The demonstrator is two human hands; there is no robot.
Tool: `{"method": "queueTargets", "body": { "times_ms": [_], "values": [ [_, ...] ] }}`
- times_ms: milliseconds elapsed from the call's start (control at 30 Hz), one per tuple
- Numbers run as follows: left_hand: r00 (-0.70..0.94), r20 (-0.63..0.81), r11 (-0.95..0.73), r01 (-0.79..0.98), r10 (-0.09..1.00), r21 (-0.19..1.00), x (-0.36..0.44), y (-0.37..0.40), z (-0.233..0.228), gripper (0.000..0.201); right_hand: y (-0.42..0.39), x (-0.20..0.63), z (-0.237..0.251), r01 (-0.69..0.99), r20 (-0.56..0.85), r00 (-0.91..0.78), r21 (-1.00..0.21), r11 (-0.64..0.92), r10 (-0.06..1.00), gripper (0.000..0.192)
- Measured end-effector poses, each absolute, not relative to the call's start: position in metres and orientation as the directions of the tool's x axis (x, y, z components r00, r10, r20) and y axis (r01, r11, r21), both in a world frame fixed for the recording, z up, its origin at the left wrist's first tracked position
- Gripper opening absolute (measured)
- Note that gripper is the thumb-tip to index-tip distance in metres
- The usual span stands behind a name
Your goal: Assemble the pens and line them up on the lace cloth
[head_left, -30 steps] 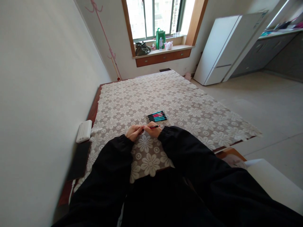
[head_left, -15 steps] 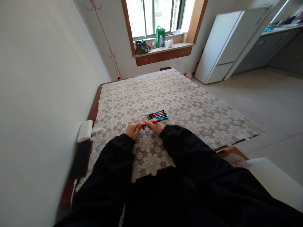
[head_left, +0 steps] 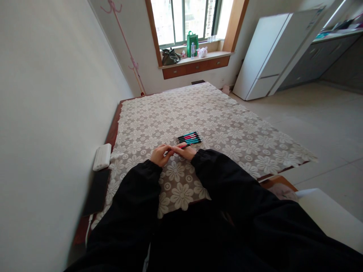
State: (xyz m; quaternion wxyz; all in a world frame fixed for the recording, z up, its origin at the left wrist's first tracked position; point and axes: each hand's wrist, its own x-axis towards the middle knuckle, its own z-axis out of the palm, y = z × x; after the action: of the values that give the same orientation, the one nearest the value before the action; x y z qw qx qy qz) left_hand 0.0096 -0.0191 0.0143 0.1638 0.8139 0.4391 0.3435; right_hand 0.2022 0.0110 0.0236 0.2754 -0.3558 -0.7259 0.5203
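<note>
While both black sleeves reach over the lace-covered bench [head_left: 227,124], the left hand [head_left: 160,155] and right hand [head_left: 185,152] meet, fingers pinching one red pen [head_left: 183,146] between them, just above the cloth. Just beyond that pen lies a row of pens [head_left: 189,138]. Left of it, by the wall, sits a white box [head_left: 102,156].

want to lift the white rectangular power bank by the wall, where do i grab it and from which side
Grip the white rectangular power bank across its two long sides at mid-length, coming from above. It lies flat at the edge of the lace-covered table, close to the wall, so a sideways approach looks cramped.
</note>
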Motion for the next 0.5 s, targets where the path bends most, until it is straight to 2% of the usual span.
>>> {"method": "queueTargets", "body": {
  "times_ms": [133, 300, 400, 500],
  "values": [
    [0.447, 0.37, -0.579, 0.578, 0.814, 0.575, 0.009, -0.0195, 0.0178, 0.044, 0.0117, 0.2022, 0.0206, 0.202, 0.02, -0.597, -0.964, 0.174, 0.802, 0.055],
    [0.341, 0.432, -0.548, 0.587, 0.835, 0.596, 0.009, -0.0205, 0.0132, 0.021, 0.0107, 0.202, 0.0195, 0.137, -0.018, -0.58, -0.988, 0.076, 0.815, 0.053],
    [0.255, 0.455, -0.509, 0.6, 0.853, 0.617, 0.0095, -0.0207, 0.0105, 0.027, 0.0105, 0.2015, 0.0193, 0.133, -0.02, -0.59, -0.988, 0.072, 0.807, 0.052],
    [0.282, 0.439, -0.514, 0.604, 0.853, 0.609, 0.0097, -0.0212, 0.0139, 0.019, 0.0109, 0.2013, 0.0192, 0.152, -0.015, -0.58, -0.984, 0.09, 0.814, 0.052]
  ]
}}
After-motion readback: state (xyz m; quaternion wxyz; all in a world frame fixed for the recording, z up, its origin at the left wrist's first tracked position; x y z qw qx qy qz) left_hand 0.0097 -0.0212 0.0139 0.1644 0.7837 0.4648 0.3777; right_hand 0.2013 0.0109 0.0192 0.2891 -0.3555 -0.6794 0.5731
